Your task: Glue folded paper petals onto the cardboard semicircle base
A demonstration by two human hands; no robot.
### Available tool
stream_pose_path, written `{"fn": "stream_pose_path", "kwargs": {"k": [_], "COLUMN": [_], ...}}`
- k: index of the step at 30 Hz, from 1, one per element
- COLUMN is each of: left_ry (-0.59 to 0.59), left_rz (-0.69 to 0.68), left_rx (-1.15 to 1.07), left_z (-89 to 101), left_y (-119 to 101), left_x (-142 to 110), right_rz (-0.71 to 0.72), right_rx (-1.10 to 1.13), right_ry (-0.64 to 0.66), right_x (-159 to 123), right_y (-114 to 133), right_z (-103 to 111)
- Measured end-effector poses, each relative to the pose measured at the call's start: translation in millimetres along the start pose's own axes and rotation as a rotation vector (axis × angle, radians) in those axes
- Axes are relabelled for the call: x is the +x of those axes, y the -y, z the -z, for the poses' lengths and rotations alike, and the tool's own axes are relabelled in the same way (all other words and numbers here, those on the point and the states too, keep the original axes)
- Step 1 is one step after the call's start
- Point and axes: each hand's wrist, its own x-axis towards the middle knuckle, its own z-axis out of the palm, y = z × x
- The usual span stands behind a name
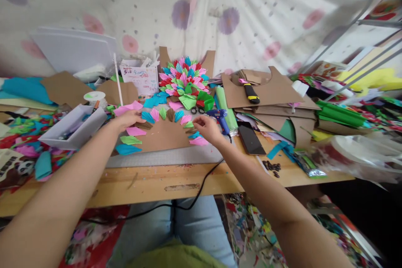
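Note:
A brown cardboard piece (165,134) lies on a grey mat (176,157), its curved edge lined with creased paper petals in pink, blue, green and brown. My left hand (129,119) rests at the left side of this edge, fingers stretched out, beside a brown petal (145,125) and a pink petal (135,131). At the right side, my right hand (206,129) has its fingers curled together at a small green petal (189,125). Just behind that hand lies a blue glue gun (220,117). Part of the cardboard edge is hidden under my hands.
Behind stands a cardboard piece covered in colourful petals (185,77). Stacked cardboard (266,92) with a yellow-black cutter (250,92), and a phone (251,138), are at right. A white box (73,130) stands left. A black cord (204,184) hangs over the table edge.

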Motion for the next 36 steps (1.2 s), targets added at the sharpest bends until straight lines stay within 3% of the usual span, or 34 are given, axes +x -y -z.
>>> {"fn": "stream_pose_path", "kwargs": {"k": [6, 12, 14, 19, 23, 28, 31, 36], "left_ry": [-0.231, -0.287, -0.353, -0.489, -0.492, -0.498, -0.502, -0.376], "left_rz": [-0.191, -0.236, -0.301, -0.629, -0.714, -0.760, -0.743, -0.692], "left_rx": [0.088, 0.185, 0.327, 0.737, 0.688, 0.577, 0.585, 0.697], "left_z": [0.8, 3.1, 3.3, -0.7, -10.1, -12.4, -10.1, -11.1], "left_y": [10.1, 21.8, 23.1, 15.5, 17.0, 36.0, 41.7, 40.5], "left_x": [13.0, 22.7, 23.3, 10.7, 0.1, -5.0, -8.4, -13.1], "right_rz": [0.118, 0.222, 0.215, 0.135, -0.005, -0.186, -0.181, -0.102], "right_rx": [-0.256, -0.367, -0.364, -0.283, -0.127, -0.020, -0.030, -0.132], "right_ry": [-0.056, 0.010, 0.017, -0.028, -0.014, 0.075, 0.138, 0.164], "right_x": [1.7, -0.9, 0.0, 10.7, 24.0, 30.9, 29.1, 27.0], "right_y": [-0.1, 1.8, 2.5, 1.5, -3.2, -10.9, -15.1, -15.5], "right_z": [-23.6, -39.4, -41.9, -45.4, -47.0, -43.8, -39.9, -31.7]}}
